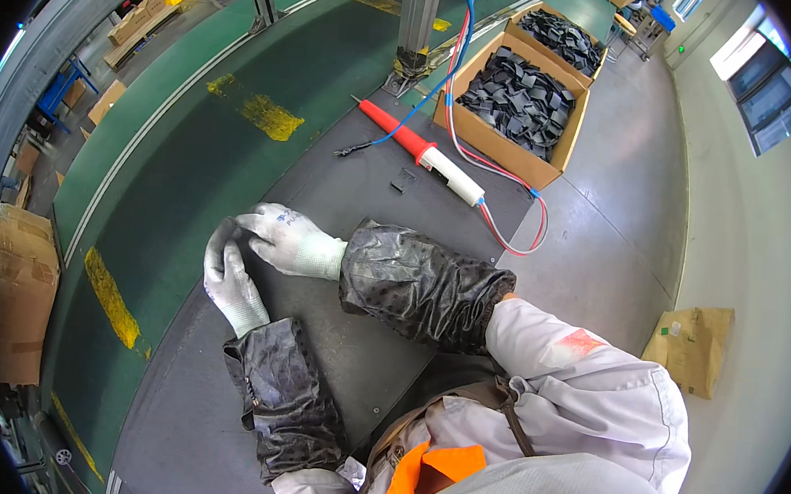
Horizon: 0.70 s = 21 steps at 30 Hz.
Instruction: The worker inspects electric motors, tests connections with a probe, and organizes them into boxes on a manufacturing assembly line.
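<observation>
My left hand [228,276] and my right hand [289,240] meet over the left part of the dark grey work surface [333,335]. Both wear white knit gloves with grey-stained fingers. The fingers are bent and pressed together at the tips, and anything between them is too hidden to make out. Beyond my right hand lies a red and white handheld probe [430,157], its thin metal tip pointing to the far left. A small black flat piece [402,181] lies beside it. A blue wire with a dark clip end [355,149] crosses the probe.
Two cardboard boxes full of black flat pieces, the nearer box [505,149] and the farther box [569,47], stand at the far right. A metal post [420,17] rises by them. Red and white cables [538,235] loop over the right edge. A green curved conveyor [167,192] runs along the left.
</observation>
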{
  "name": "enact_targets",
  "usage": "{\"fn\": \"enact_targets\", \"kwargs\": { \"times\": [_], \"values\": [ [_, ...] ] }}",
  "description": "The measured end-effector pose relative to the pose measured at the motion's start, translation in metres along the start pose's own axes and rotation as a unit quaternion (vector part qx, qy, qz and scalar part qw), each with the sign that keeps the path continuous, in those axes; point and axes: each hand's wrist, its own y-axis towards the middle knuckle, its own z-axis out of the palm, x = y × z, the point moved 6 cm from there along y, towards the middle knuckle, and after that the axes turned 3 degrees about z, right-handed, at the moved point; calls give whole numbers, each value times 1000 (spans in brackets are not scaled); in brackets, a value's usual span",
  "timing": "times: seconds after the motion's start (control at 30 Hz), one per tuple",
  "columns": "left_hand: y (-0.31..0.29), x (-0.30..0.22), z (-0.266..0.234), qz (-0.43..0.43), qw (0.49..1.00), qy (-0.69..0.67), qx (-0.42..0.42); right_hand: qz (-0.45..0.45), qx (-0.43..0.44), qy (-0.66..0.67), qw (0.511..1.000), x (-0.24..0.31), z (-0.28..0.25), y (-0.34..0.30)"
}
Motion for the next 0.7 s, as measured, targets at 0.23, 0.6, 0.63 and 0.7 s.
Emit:
{"fn": "enact_targets", "kwargs": {
  "times": [0.23, 0.6, 0.63, 0.7],
  "values": [
    [0, -1, 0, 0, 1000, 12, -3, -10, 0, 0, 1000, -2, 1, 1],
    [1, -1, 1, 1, 1000, 28, -6, -6, 15, -11, 1000, -3, 1, 1],
    [1, 0, 1, -1, 1000, 27, -7, -6, 15, -11, 1000, -3, 1, 1],
    [1, 0, 1, 1, 1000, 25, -5, -10, 7, -11, 1000, -4, 1, 1]
  ]
}}
